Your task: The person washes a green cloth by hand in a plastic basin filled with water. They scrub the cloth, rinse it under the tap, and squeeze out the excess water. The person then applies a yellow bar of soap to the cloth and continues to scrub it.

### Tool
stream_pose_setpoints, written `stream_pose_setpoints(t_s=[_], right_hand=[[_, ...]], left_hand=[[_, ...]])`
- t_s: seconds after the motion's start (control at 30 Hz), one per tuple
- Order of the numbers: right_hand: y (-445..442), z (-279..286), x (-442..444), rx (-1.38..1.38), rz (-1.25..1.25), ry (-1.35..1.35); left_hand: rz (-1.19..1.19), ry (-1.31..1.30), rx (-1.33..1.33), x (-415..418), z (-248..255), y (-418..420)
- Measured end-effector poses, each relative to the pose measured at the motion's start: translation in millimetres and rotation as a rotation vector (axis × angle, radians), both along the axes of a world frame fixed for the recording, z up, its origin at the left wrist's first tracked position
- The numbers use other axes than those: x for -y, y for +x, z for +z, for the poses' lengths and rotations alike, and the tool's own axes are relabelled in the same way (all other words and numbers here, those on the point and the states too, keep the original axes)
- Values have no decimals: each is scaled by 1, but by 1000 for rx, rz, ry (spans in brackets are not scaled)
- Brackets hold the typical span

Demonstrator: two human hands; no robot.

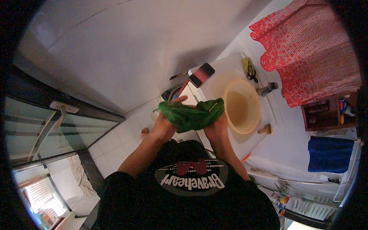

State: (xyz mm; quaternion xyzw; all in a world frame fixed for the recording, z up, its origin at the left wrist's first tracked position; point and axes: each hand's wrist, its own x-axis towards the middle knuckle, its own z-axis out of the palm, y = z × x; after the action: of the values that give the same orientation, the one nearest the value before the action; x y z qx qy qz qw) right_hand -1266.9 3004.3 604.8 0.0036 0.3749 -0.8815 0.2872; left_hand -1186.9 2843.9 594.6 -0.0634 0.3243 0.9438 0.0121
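Observation:
A crumpled green cloth (192, 116) is stretched between my two hands, in front of my chest. My left hand (166, 123) grips its left end, with the fingers partly hidden behind the fabric. The other end is held by my right hand (216, 128), whose fingers are mostly covered by the cloth. Just right of the cloth, a round pale-orange plastic basin (257, 115) with cloudy, brownish water (240, 109) stands on a white washbasin counter (212, 86).
A metal faucet (267, 89) rises beyond the basin. A brush (266, 130) and a yellow-green tube (246, 66) lie on the counter. A phone (202, 75) is at its corner. A red-patterned curtain (310, 57) and blue towel (330, 154) hang right; a glass-paned door (63, 126) is left.

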Motion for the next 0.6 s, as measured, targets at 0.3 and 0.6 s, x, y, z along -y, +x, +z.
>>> stream_pose_setpoints(t_s=[0.3,0.6], right_hand=[[-12,18,1,-15,19,54],[-14,6,4,-11,-45,61]], left_hand=[[25,380,-303,0,1,-3],[-90,362,-38,-4,-37,2]])
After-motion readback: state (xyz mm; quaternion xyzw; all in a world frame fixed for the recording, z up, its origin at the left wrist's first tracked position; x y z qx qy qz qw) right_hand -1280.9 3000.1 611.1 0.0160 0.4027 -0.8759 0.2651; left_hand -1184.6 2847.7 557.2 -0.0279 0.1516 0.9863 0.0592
